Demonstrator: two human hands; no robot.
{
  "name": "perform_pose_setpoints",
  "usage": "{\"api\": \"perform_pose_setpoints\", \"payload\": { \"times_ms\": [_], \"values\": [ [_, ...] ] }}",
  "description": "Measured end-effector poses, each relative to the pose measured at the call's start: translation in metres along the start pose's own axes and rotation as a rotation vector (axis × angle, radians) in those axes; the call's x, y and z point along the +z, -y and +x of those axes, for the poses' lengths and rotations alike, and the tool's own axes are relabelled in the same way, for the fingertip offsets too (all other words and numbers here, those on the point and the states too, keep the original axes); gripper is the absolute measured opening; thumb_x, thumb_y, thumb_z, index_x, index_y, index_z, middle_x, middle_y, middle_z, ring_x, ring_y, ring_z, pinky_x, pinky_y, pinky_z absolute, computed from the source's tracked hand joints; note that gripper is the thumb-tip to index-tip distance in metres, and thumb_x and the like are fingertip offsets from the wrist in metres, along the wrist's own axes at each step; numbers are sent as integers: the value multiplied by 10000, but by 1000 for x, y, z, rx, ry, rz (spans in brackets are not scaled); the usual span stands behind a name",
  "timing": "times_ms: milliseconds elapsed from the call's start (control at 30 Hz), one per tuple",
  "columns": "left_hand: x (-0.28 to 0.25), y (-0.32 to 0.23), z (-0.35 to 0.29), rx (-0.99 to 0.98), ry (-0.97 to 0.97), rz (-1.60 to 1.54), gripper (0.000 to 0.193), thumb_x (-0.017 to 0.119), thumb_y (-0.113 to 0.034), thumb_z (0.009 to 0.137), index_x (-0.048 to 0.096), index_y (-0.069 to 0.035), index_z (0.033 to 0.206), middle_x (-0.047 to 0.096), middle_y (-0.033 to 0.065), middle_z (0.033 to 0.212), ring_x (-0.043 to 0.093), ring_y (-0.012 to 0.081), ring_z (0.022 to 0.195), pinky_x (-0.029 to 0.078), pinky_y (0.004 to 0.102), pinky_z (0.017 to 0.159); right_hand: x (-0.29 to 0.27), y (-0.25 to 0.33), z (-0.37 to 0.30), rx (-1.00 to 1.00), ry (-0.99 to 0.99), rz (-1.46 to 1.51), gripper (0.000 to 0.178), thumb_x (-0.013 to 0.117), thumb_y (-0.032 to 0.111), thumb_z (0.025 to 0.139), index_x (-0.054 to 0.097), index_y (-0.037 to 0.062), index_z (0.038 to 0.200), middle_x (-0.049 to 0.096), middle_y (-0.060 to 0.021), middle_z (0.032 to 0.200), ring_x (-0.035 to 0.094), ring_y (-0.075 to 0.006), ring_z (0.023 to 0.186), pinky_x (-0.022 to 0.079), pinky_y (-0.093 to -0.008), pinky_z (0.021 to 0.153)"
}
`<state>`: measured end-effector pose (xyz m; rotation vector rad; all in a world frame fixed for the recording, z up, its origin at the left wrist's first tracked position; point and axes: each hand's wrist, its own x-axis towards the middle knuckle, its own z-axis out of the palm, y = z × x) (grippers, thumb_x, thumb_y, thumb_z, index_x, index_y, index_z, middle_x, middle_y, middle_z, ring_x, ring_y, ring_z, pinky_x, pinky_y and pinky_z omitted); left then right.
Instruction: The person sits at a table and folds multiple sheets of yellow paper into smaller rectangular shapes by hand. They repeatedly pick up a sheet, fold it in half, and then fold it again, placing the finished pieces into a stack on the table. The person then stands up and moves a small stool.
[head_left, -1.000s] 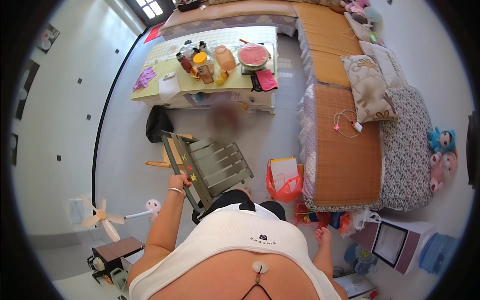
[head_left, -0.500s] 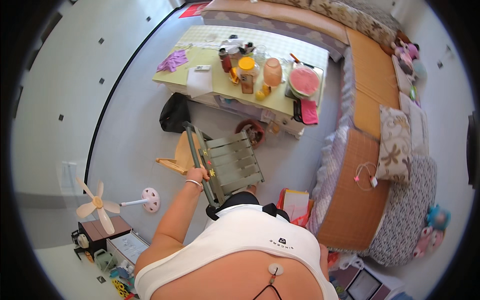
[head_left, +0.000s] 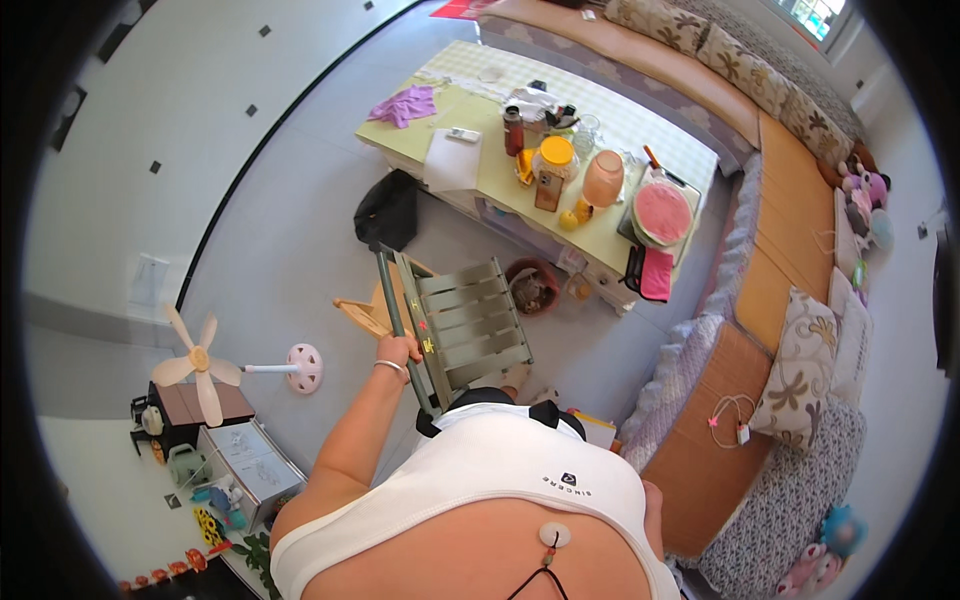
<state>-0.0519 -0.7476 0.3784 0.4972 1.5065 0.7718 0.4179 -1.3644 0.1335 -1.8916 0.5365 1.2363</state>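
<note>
My left hand (head_left: 399, 350), with a silver bangle on the wrist, grips the side rail of a green slatted folding chair (head_left: 470, 318). The chair is in front of my body, its slats facing up. Behind its left rail a light wooden stool (head_left: 362, 316) is partly hidden. Of my right side only a piece of arm (head_left: 652, 508) shows beside the white top; the right hand is out of sight.
Ahead stands a long table (head_left: 400, 150) with jars, a phone and a pink-topped bowl. Near it are a black bag (head_left: 387, 210) and a reddish bin (head_left: 532, 287). A fan (head_left: 200, 362) is at left, a sofa (head_left: 700, 430) at right.
The room has shifted to the right in view as my head turned left. My left hand stays on the chair's rail, and the chair keeps its place in front of me.
</note>
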Motion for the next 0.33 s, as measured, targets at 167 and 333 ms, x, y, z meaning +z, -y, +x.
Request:
{"api": "perform_pose_setpoints", "payload": {
  "times_ms": [167,333],
  "values": [
    [-14,-36,-19,94,-33,-106,239,525,145,592,497,-20,762,496,97,673,500,274,512,412,361,437,55,70,1,-69,81,93,324,534,203,1025,550,77,1323,690,-132,1068,700,-256,853,576,-386,677],
    [-72,-82,-33,85,-91,-283,329,503,137,606,471,-62,867,500,111,760,517,258,591,483,369,504,71,98,6,-32,122,-49,328,535,221,1026,557,89,1325,698,-123,1080,702,-236,821,578,-376,682]
  ]
}}
